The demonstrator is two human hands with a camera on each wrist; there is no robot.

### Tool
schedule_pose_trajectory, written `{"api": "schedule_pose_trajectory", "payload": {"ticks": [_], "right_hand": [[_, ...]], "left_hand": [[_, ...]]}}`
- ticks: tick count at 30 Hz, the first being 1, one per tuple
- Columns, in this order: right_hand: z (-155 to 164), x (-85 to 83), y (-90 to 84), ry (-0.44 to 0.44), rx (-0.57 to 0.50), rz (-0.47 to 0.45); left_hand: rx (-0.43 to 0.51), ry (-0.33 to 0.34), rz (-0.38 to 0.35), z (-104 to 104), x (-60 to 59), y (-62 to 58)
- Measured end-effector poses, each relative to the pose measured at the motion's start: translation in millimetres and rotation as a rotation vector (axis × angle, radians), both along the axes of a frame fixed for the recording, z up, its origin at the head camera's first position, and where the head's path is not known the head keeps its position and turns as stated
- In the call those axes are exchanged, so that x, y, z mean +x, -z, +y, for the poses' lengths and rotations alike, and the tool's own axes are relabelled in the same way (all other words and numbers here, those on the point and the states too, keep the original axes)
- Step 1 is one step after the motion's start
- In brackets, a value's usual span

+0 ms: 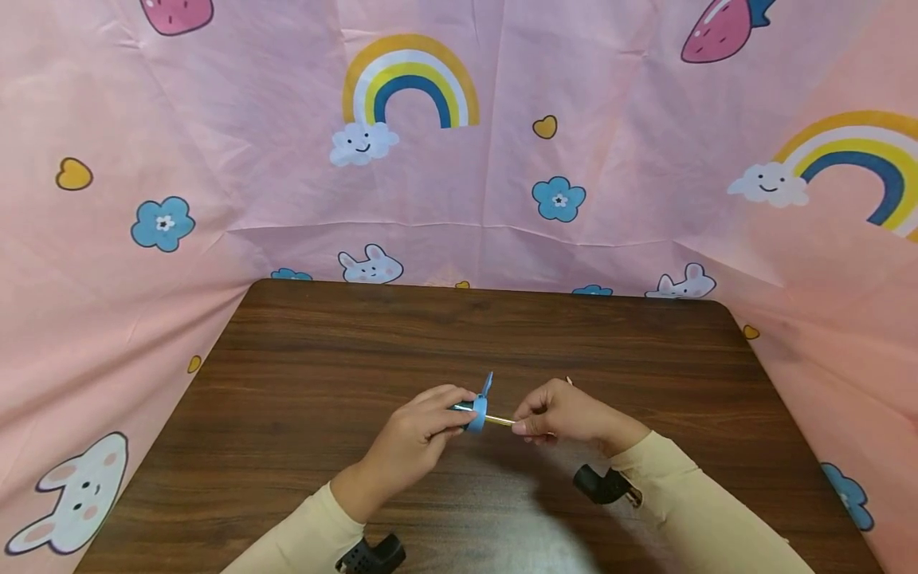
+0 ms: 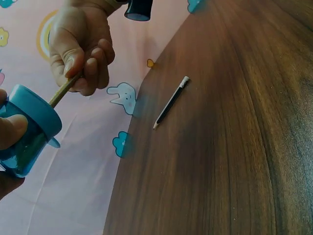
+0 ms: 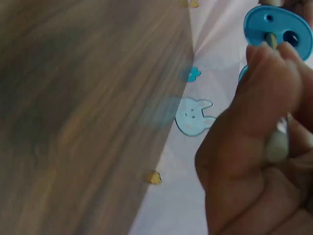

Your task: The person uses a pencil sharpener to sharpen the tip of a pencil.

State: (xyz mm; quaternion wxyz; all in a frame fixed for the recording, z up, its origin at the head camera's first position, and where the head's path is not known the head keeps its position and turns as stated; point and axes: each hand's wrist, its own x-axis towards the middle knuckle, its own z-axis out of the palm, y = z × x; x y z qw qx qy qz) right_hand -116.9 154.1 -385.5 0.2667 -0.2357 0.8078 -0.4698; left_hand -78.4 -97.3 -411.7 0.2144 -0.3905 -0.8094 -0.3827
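Over the middle of the brown wooden table, my left hand grips a small blue pencil sharpener with a round lid. My right hand pinches a thin yellowish pencil whose tip is pushed into a hole in the sharpener's lid. In the left wrist view the sharpener is at the lower left, with the right hand holding the pencil above it. A second, dark pencil with a white end lies on the table beyond the right hand.
A pink cloth printed with rainbows, bunnies and flowers hangs behind the table and down both sides. Bare wood stretches to the far edge and towards the front. Black wrist mounts sit on both cream sleeves.
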Motion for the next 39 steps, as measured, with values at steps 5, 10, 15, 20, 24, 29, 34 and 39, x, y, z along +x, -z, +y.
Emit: {"api": "schedule_pose_trajectory", "payload": {"ticks": [5,10,15,20,24,29,34,39], "right_hand": [[-3,0.2,-3.8,0.041,0.099,0.119],[-10,10.9,-6.2,0.135,0.256,0.457],[-11,19.2,0.6,0.230,0.290,0.974],[-7,16.9,8.1,0.248,0.187,1.238],[-4,16.9,10.7,0.255,0.161,1.307],[-2,17.4,15.4,0.225,0.139,1.388],[-5,15.9,23.5,0.182,0.087,1.491],[-9,16.7,26.7,0.172,0.067,1.504]], "left_hand": [[0.033,-0.015,0.009,1,-0.9,1.3],[0.044,-0.056,0.023,2,-3.2,1.9],[0.060,-0.061,0.065,2,-5.1,2.6],[0.054,-0.046,0.093,0,-5.5,1.4],[0.042,-0.044,0.114,-1,-5.9,0.9],[0.024,-0.051,0.095,-2,-5.4,-0.7],[0.000,-0.055,0.054,-1,-3.1,-4.5],[-0.020,-0.056,0.019,0,-1.7,-6.3]]}}
